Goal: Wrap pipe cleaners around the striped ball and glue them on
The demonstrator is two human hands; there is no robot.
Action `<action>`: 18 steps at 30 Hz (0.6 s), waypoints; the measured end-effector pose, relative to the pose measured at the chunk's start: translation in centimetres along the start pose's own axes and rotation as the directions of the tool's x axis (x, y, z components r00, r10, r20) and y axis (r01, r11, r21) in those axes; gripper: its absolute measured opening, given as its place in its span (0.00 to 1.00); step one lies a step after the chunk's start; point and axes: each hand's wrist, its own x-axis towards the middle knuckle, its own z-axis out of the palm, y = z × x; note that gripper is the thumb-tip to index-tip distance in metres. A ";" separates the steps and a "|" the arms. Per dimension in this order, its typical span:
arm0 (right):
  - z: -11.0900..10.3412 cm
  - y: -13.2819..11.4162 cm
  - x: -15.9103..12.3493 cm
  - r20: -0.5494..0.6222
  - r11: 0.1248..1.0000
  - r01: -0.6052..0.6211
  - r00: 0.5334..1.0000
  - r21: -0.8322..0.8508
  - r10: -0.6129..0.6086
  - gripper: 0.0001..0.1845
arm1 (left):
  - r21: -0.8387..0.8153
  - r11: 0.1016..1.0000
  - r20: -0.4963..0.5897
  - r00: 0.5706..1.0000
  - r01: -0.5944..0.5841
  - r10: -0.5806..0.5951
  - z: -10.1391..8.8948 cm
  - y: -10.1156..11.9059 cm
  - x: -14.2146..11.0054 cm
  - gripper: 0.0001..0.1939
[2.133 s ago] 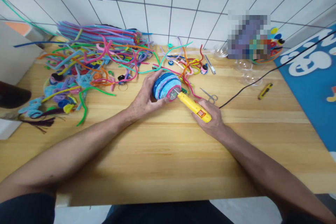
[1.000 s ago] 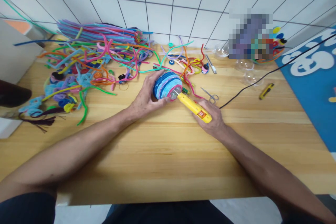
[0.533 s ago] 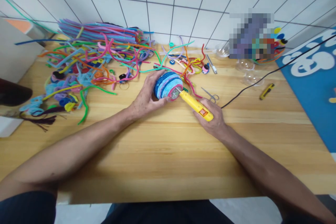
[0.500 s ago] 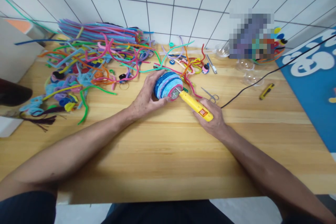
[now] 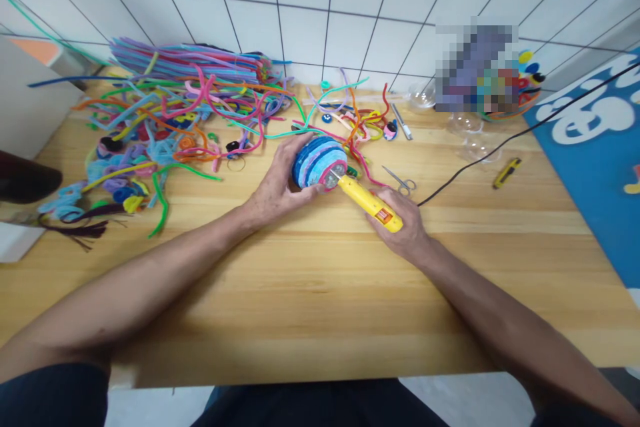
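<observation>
My left hand (image 5: 274, 188) is closed round a ball (image 5: 316, 161) wrapped in blue, purple and pink pipe cleaners, holding it just above the wooden table (image 5: 320, 293). My right hand (image 5: 406, 225) grips a yellow glue gun (image 5: 368, 201), whose metal tip touches the bare grey patch at the ball's lower right. A pink pipe cleaner (image 5: 364, 173) trails from the ball toward the back right.
A large heap of coloured pipe cleaners (image 5: 170, 107) covers the table's back left. Small scissors (image 5: 402, 181), a black cord (image 5: 505, 140), a yellow utility knife (image 5: 505, 173) and clear plastic half-shells (image 5: 470, 137) lie to the right. A blue mat (image 5: 600, 160) borders the right side.
Hardly anything differs. Both hands keep their hold, and the glue gun's tip shifts slightly along the ball's grey patch.
</observation>
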 end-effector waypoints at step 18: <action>0.0 0.3 -0.3 0.042 1.000 -0.001 0.999 -0.017 0.002 0.08 | -0.025 0.999 0.000 0.999 0.039 -0.039 0.2 -0.2 -0.5 0.52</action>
